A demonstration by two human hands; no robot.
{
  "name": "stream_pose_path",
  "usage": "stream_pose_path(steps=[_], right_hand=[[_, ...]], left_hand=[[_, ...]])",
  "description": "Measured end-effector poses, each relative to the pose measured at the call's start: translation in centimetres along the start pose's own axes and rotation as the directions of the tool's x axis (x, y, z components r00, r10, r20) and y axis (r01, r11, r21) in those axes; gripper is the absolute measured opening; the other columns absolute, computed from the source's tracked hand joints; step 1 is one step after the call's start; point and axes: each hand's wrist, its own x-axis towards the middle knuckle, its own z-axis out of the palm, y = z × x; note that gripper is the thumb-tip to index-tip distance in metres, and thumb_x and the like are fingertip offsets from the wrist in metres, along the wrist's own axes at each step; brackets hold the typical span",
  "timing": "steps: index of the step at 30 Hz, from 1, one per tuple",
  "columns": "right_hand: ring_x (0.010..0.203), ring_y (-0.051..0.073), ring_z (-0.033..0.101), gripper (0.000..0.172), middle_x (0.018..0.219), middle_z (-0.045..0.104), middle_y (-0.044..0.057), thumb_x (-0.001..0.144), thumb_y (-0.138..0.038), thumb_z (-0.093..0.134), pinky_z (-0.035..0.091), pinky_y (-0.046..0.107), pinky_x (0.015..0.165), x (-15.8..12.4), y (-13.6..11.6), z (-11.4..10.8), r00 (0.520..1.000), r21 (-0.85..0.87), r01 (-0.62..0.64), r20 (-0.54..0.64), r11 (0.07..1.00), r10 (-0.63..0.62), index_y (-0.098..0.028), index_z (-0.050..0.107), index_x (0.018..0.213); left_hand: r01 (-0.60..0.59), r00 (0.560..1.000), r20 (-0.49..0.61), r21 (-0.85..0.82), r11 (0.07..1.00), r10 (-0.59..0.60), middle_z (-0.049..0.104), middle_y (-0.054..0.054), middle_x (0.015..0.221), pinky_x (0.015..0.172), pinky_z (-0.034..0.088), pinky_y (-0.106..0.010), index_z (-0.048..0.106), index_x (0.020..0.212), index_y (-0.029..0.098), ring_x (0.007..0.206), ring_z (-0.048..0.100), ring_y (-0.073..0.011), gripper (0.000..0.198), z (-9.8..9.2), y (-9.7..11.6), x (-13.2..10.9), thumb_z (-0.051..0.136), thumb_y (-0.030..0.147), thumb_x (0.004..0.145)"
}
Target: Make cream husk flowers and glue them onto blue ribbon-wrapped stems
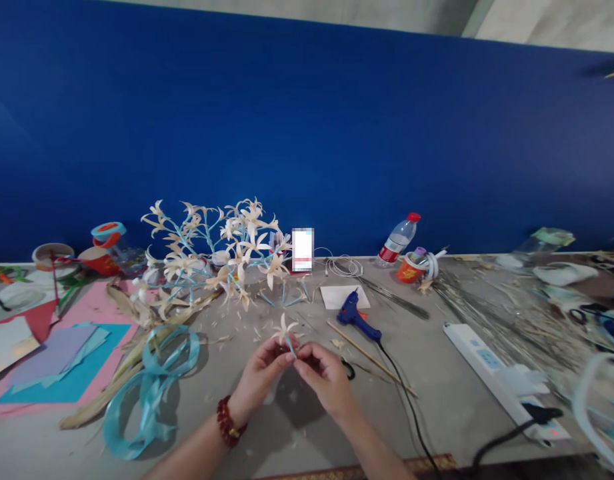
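A small cream straw flower (285, 329) on a light blue stem stands between my two hands over the grey table (287, 427). My left hand (261, 373), with a red bead bracelet on its wrist, pinches the stem from the left. From the right, my right hand (327, 377) has its fingers closed on the same stem just below the bloom. Behind them lies a cluster of similar cream flowers on blue stems (221, 257).
Light blue ribbon (151, 387) and coloured paper sheets (57, 360) lie at left. A blue glue gun (357, 317), a thin stick (371, 360), a white power strip (491, 370), a water bottle (399, 240), cups, wires and dried stalks crowd the right. A blue wall stands behind.
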Motion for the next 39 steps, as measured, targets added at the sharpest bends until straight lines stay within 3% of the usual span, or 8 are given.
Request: stream_pose_path(steps=[5,8,11,17,22,26,31,39], right_hand=[[0.062,0.014,0.054,0.016,0.071,0.060,0.001,0.085,-0.032,0.061,0.042,0.024,0.059,-0.5,0.3,0.0,1.000,-0.189,0.026,-0.011,0.982,-0.029,-0.018,0.061,0.078],[0.067,0.016,0.057,0.013,0.080,0.063,0.003,0.088,-0.031,0.058,0.044,0.026,0.063,-0.9,0.7,-0.2,0.997,-0.332,0.073,0.025,0.941,-0.069,-0.019,0.063,0.084],[0.071,0.018,0.057,0.020,0.077,0.061,0.004,0.092,-0.030,0.052,0.043,0.027,0.066,-1.2,1.2,-0.4,0.992,-0.436,0.125,0.052,0.891,-0.113,-0.019,0.060,0.077],[0.068,0.017,0.055,0.023,0.073,0.058,0.003,0.093,-0.028,0.049,0.040,0.026,0.065,-1.5,1.7,-0.1,0.977,-0.495,0.208,0.140,0.844,-0.160,-0.019,0.057,0.074],[0.069,0.017,0.056,0.022,0.073,0.060,0.003,0.094,-0.029,0.049,0.040,0.026,0.064,-1.8,1.8,0.0,0.970,-0.529,0.233,0.184,0.816,-0.158,-0.020,0.060,0.077],[0.069,0.017,0.057,0.023,0.073,0.060,0.003,0.094,-0.029,0.049,0.039,0.025,0.062,-1.8,2.0,-0.2,0.971,-0.560,0.229,0.185,0.797,-0.149,-0.020,0.060,0.076],[0.067,0.017,0.057,0.023,0.071,0.060,0.002,0.093,-0.029,0.050,0.038,0.025,0.062,-1.6,2.2,-0.4,0.976,-0.563,0.209,0.175,0.799,-0.132,-0.020,0.060,0.075],[0.068,0.016,0.057,0.022,0.073,0.062,0.002,0.093,-0.030,0.051,0.038,0.025,0.063,-1.7,2.5,-0.2,0.974,-0.567,0.210,0.192,0.797,-0.120,-0.019,0.062,0.076]], left_hand=[[0.018,0.997,-0.079,0.091,0.996,-0.011,0.065,-0.001,0.076,0.075,0.045,-0.026,0.064,0.075,0.017,0.075,0.057,-0.0150,0.017,-0.2,0.8,0.5,0.074,0.030,0.073],[0.007,0.991,-0.131,0.333,0.943,0.039,0.063,-0.001,0.074,0.070,0.046,-0.025,0.062,0.080,0.017,0.070,0.057,-0.0147,0.017,-1.4,1.7,1.4,0.066,0.034,0.078],[-0.007,0.987,-0.112,0.679,0.734,0.112,0.065,-0.003,0.077,0.066,0.046,-0.026,0.062,0.084,0.017,0.070,0.058,-0.0161,0.020,-3.1,2.8,2.7,0.055,0.036,0.084],[0.062,0.986,-0.124,0.897,0.437,0.115,0.064,-0.002,0.068,0.068,0.042,-0.029,0.066,0.075,0.019,0.069,0.058,-0.0180,0.011,-5.8,3.4,5.9,0.060,0.028,0.077],[0.100,0.992,-0.112,0.975,0.201,0.050,0.069,-0.003,0.076,0.068,0.041,-0.028,0.068,0.079,0.021,0.075,0.061,-0.0190,0.012,-5.4,2.6,8.2,0.057,0.027,0.079],[0.067,0.998,-0.067,0.995,0.073,0.004,0.072,-0.004,0.086,0.072,0.042,-0.028,0.070,0.082,0.023,0.083,0.063,-0.0203,0.015,-4.4,2.1,9.0,0.055,0.026,0.081],[0.006,0.999,-0.006,1.000,-0.005,-0.040,0.072,-0.004,0.092,0.075,0.042,-0.027,0.071,0.085,0.024,0.088,0.063,-0.0202,0.017,-4.4,2.2,9.2,0.055,0.028,0.083],[-0.036,0.999,0.034,0.998,-0.051,-0.036,0.072,-0.005,0.096,0.080,0.043,-0.030,0.072,0.089,0.023,0.091,0.061,-0.0216,0.020,-4.4,2.8,9.5,0.053,0.026,0.084]])
